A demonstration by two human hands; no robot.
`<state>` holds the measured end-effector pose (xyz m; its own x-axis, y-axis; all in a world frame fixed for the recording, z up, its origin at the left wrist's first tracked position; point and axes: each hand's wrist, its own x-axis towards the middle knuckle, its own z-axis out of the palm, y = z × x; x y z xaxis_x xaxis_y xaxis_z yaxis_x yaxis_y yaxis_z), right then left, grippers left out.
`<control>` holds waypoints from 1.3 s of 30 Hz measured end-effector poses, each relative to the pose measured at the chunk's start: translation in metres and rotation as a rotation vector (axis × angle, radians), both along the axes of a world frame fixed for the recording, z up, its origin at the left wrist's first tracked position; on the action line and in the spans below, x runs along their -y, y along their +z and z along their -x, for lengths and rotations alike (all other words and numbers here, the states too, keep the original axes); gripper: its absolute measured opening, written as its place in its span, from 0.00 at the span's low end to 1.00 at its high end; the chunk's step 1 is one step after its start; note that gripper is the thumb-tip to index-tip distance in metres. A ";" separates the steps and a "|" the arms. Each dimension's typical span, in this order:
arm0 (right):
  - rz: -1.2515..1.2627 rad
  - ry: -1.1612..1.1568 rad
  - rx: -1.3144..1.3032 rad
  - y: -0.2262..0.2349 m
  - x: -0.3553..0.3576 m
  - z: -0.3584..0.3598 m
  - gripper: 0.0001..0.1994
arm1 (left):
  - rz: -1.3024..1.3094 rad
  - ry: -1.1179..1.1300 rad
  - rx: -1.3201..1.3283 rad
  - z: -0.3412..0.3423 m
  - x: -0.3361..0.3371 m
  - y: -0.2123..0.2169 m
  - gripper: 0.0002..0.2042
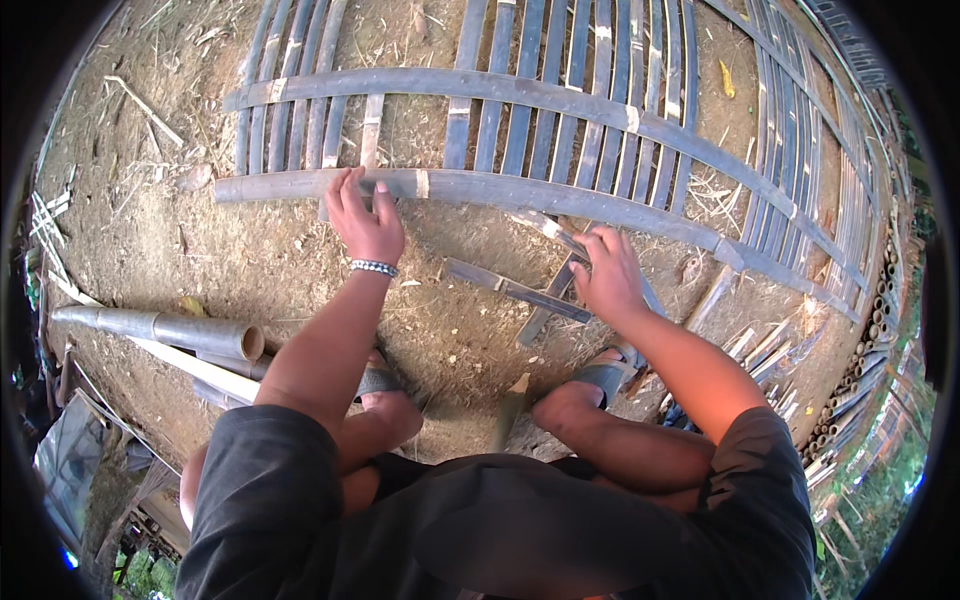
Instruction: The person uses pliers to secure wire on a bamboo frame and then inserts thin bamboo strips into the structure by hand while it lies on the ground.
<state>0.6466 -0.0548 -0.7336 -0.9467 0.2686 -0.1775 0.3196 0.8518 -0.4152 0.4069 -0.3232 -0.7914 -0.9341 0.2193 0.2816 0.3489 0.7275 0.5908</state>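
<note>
A panel of dark bamboo slats [555, 95] lies on the ground before me, crossed by two long split-bamboo rails. My left hand [367, 222] reaches to the near rail [480, 188]; its fingers lie over the rail, with the thumb apart. A pale slat [371, 130] passes between the rails just beyond that hand. Below the near rail, my right hand [608, 272] has its fingers bent round a narrow bamboo slat [545, 226], partly hidden by the hand. Close to its fingertips, short bamboo pieces [520, 292] lie crossed on the dirt.
At left lies a thick hollow bamboo pole [165, 328] with pale split strips beside it. Another slatted panel [800, 130] spreads at far right. Bamboo scraps [765, 350] and stacked poles [870, 350] lie along the right. A pointed bamboo piece [511, 410] rises between my feet.
</note>
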 end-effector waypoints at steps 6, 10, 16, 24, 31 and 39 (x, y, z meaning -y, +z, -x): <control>0.228 -0.069 0.268 0.002 -0.007 0.001 0.18 | 0.186 -0.146 0.160 -0.056 0.036 -0.010 0.16; 0.348 0.029 0.366 0.004 -0.011 -0.023 0.18 | 0.214 -0.334 0.230 -0.078 0.043 0.002 0.16; 0.340 0.018 0.347 0.005 -0.005 -0.026 0.18 | 0.250 -0.470 0.268 -0.092 0.046 0.009 0.16; 0.403 -0.025 0.348 0.004 0.005 -0.013 0.18 | 0.288 -0.470 0.341 -0.100 0.036 0.015 0.15; 0.180 0.309 0.104 0.007 0.016 -0.015 0.19 | 0.273 -0.466 0.378 -0.103 0.033 0.015 0.14; 0.031 0.366 0.272 -0.007 0.050 -0.022 0.17 | 0.212 -0.473 0.387 -0.101 0.032 0.012 0.15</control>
<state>0.6690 -0.1051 -0.7407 -0.8962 -0.0843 -0.4355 0.1006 0.9175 -0.3847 0.5083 -0.3556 -0.7797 -0.7484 0.6459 -0.1510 0.4508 0.6623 0.5985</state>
